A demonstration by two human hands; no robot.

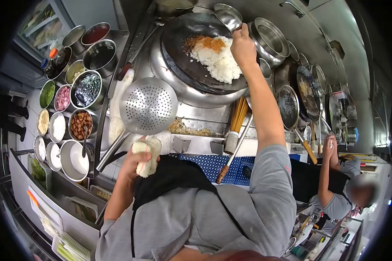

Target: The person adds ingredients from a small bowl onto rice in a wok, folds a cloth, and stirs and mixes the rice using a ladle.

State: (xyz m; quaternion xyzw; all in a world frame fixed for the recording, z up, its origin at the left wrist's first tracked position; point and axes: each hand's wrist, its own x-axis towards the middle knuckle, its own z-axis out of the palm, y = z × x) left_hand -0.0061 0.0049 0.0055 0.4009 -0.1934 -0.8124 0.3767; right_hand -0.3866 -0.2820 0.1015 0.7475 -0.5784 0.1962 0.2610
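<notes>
Rice [222, 63] heaped in wok [174, 39], orange bits [213, 44] on top, so ingredients look in but not yet mixed; right hand [244, 47] closed on metal vessel [227, 17], left hand [132, 163] clenched round folded cloth [150, 153].

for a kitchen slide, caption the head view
Left hand holds a bunched cloth; right hand is at a metal bowl by a wok of rice.
</notes>
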